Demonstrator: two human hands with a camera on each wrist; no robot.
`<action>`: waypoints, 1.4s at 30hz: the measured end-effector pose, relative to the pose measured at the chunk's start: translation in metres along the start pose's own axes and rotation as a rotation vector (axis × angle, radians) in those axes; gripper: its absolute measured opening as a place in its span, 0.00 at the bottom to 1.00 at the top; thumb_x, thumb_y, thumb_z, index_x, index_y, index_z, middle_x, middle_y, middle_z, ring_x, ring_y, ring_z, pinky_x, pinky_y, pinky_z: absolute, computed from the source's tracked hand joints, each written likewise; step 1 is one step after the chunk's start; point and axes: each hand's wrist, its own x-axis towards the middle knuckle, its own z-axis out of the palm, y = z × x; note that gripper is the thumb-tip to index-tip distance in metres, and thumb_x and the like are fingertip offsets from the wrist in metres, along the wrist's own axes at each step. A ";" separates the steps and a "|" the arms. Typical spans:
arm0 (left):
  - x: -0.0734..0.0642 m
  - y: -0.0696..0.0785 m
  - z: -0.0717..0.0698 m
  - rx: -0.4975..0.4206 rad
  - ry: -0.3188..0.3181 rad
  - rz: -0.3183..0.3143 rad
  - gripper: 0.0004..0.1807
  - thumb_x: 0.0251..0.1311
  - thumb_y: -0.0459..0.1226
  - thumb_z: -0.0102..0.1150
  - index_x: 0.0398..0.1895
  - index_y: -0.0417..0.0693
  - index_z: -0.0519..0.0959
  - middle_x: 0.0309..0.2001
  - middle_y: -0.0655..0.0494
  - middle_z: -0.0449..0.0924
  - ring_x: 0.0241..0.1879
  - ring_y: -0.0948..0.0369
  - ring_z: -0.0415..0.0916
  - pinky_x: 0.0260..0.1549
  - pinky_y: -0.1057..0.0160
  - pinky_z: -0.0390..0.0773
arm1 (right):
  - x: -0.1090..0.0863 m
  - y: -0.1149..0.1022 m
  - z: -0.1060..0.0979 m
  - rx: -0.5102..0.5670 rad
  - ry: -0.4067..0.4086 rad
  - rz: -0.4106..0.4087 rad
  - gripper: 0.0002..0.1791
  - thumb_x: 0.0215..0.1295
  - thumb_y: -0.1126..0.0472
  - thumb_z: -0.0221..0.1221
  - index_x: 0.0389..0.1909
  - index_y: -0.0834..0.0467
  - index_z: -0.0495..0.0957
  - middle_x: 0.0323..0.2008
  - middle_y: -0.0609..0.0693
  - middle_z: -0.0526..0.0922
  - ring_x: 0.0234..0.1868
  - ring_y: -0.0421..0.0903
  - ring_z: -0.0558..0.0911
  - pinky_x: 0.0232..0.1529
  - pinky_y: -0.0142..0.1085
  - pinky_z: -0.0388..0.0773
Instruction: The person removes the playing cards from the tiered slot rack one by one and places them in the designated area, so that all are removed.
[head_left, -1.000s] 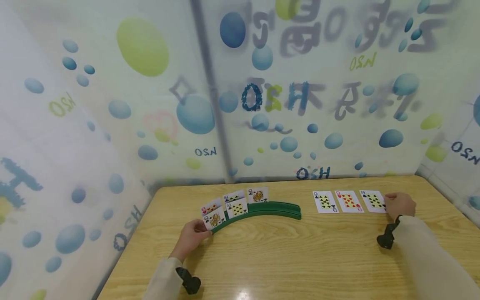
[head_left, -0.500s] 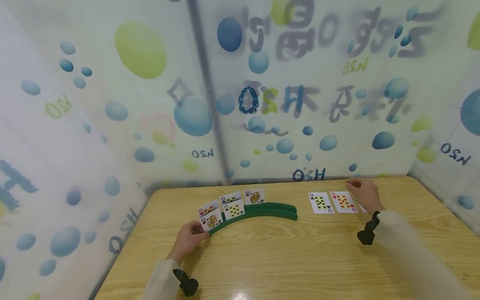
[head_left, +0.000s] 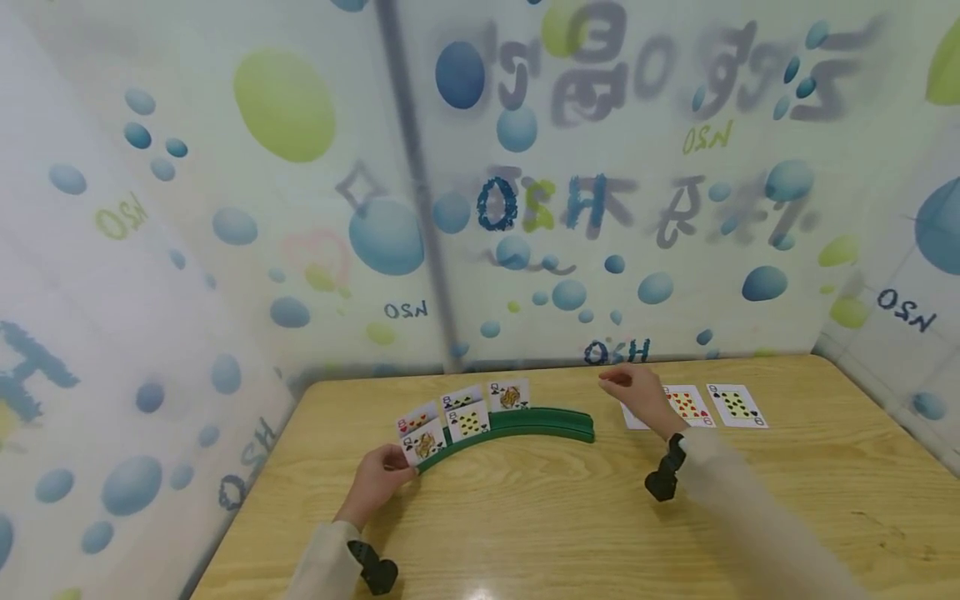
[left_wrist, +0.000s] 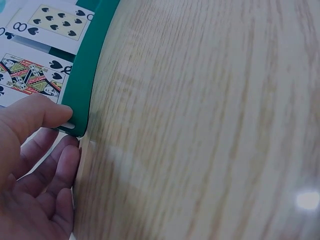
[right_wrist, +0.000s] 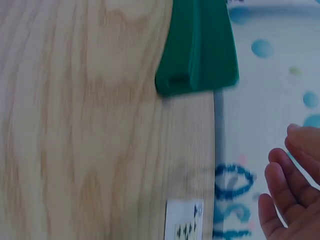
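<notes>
My left hand point(head_left: 381, 482) grips the left end of a curved green card holder point(head_left: 555, 422), thumb over the end and fingers curled beneath it in the left wrist view. In the holder's front slot stand a queen of spades point(left_wrist: 31, 77) and an eight of spades point(left_wrist: 57, 24). Behind them are a red-heart card point(head_left: 417, 418), a black-suit card point(head_left: 461, 397) and a black queen point(head_left: 510, 395). My right hand point(head_left: 641, 396), fingers loosely bent and holding nothing, hovers over the leftmost card point(right_wrist: 184, 220) of a row right of the holder, covering most of it in the head view.
Farther along that row lie a red-heart card point(head_left: 688, 406) and a black-suit card point(head_left: 738, 406), face up on the wooden table point(head_left: 540, 517). A bubble-patterned wall point(head_left: 525, 292) rises behind the table's back edge.
My right hand has swept left along the row, from the rightmost card to the leftmost, bringing nothing with it. The cards stay in place, and my left hand still grips the card holder.
</notes>
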 end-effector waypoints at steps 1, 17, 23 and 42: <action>0.000 0.000 0.000 -0.001 0.002 0.003 0.15 0.49 0.30 0.62 0.41 0.32 0.75 0.34 0.49 0.76 0.35 0.56 0.72 0.33 0.60 0.73 | 0.000 -0.003 0.005 0.004 -0.015 -0.012 0.15 0.63 0.59 0.56 0.46 0.65 0.77 0.40 0.58 0.79 0.40 0.53 0.77 0.40 0.44 0.74; -0.001 0.001 0.000 -0.010 -0.002 0.001 0.15 0.50 0.30 0.62 0.42 0.32 0.75 0.34 0.49 0.76 0.35 0.57 0.72 0.33 0.61 0.72 | 0.006 -0.034 0.063 0.068 -0.232 -0.122 0.14 0.60 0.61 0.59 0.43 0.65 0.78 0.38 0.53 0.80 0.38 0.48 0.78 0.40 0.41 0.74; -0.002 0.002 -0.001 -0.014 -0.005 -0.012 0.16 0.50 0.30 0.62 0.42 0.32 0.75 0.35 0.49 0.76 0.35 0.57 0.72 0.32 0.61 0.72 | 0.008 -0.039 0.076 0.073 -0.235 -0.109 0.11 0.58 0.62 0.61 0.41 0.61 0.80 0.36 0.50 0.80 0.36 0.45 0.77 0.37 0.38 0.74; -0.001 0.002 0.000 -0.029 0.008 -0.002 0.16 0.49 0.30 0.62 0.42 0.31 0.75 0.33 0.48 0.76 0.33 0.57 0.71 0.31 0.63 0.71 | 0.011 -0.045 0.097 0.000 -0.170 -0.124 0.02 0.56 0.64 0.62 0.28 0.59 0.79 0.27 0.47 0.77 0.29 0.42 0.74 0.32 0.37 0.71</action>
